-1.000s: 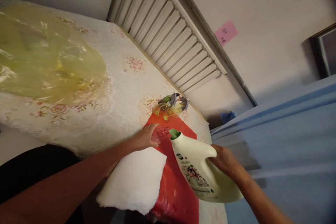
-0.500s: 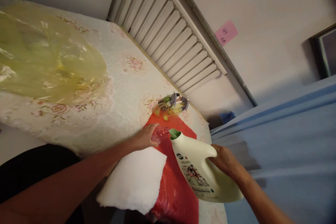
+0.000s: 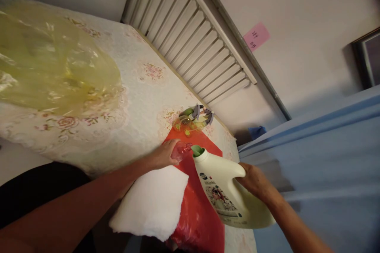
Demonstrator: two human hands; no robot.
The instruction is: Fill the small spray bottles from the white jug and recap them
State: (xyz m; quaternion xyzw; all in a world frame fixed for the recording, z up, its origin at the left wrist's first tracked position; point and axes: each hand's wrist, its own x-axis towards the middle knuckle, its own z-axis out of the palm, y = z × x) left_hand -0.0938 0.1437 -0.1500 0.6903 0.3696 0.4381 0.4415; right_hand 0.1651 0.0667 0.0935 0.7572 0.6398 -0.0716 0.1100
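Note:
My left hand (image 3: 165, 155) is closed around a small clear plastic bottle (image 3: 181, 151), tilted so that its neck points right. Closed on the handle of a large pale green jug (image 3: 228, 189), my right hand (image 3: 252, 178) holds it tipped over to the left. The jug's green pouring spout (image 3: 197, 150) meets or nearly meets the bottle's mouth; whether they touch I cannot tell. No liquid stream can be made out between them. Beneath both lies a red plastic sheet (image 3: 204, 229), and a folded white cloth (image 3: 151, 203) is near my left forearm.
Spray bottle heads with grey triggers (image 3: 197, 112) lie beyond the bottle. A yellow plastic bag (image 3: 56, 63) spreads over the flowered tablecloth (image 3: 139, 99) at left. Behind the table runs a white radiator (image 3: 190, 35); a blue curtain (image 3: 332, 158) hangs at right.

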